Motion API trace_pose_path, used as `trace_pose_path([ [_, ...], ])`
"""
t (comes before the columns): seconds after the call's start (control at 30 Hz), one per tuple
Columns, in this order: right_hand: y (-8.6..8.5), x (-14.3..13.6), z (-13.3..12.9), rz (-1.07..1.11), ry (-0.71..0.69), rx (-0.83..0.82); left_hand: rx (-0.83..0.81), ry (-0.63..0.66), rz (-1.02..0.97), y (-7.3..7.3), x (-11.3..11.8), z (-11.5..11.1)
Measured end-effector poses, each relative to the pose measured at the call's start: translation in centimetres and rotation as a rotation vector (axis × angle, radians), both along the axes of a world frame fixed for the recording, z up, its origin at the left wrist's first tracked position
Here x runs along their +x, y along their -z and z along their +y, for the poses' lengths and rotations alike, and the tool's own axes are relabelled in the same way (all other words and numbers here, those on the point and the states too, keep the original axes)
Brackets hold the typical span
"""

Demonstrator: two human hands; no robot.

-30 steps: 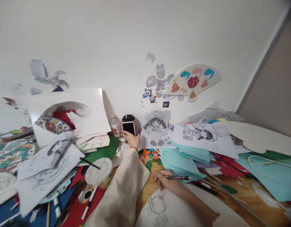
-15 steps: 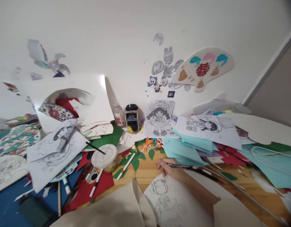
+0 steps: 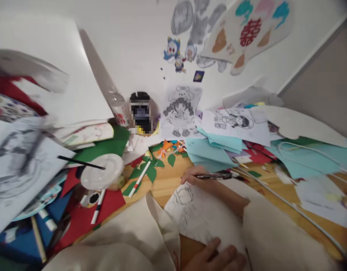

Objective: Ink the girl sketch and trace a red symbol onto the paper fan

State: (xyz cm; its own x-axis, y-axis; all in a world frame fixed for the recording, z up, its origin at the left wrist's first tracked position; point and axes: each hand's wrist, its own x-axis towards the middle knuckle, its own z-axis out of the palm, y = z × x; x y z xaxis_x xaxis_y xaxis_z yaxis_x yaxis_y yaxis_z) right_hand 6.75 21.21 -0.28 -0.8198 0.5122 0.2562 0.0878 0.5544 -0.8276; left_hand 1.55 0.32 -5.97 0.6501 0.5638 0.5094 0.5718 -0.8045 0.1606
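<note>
My right hand (image 3: pixel 192 175) is at the top left edge of a white curved-edge sheet (image 3: pixel 200 212) with a line sketch of a figure on it. Its fingers are closed round a black pen (image 3: pixel 214 175), whose barrel points off to the right and whose tip shows faintly left of the fingers. At the bottom of the view, my left hand (image 3: pixel 218 256) lies over the lower part of the sheet, fingers apart and somewhat blurred. A beige sleeve (image 3: pixel 119 244) covers the left forearm.
Left of the sheet are a lidded plastic cup (image 3: pixel 101 171) with a black straw, a white marker (image 3: pixel 139 178) and red paper (image 3: pixel 111 205). Folded light-blue paper (image 3: pixel 209 156) lies behind. A white cable (image 3: pixel 297 209) crosses the right side. A printed girl drawing (image 3: pixel 180 113) leans on the wall.
The view has tipped down and come closer. My left hand has come into view at the bottom, over the sheet. My right hand stays at the sheet's top edge with the pen.
</note>
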Motion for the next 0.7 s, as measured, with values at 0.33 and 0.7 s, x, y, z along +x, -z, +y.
trace_pose_path([
  [0.33,-1.2,0.3,-1.9,-0.006,0.013,-0.249,0.174,-0.021,0.096,-3.3,-1.2,-0.4],
  [0.7,-0.9,0.3,-2.3,-0.008,-0.013,-0.042,0.002,0.053,0.203,-4.3,-1.5,-0.7],
])
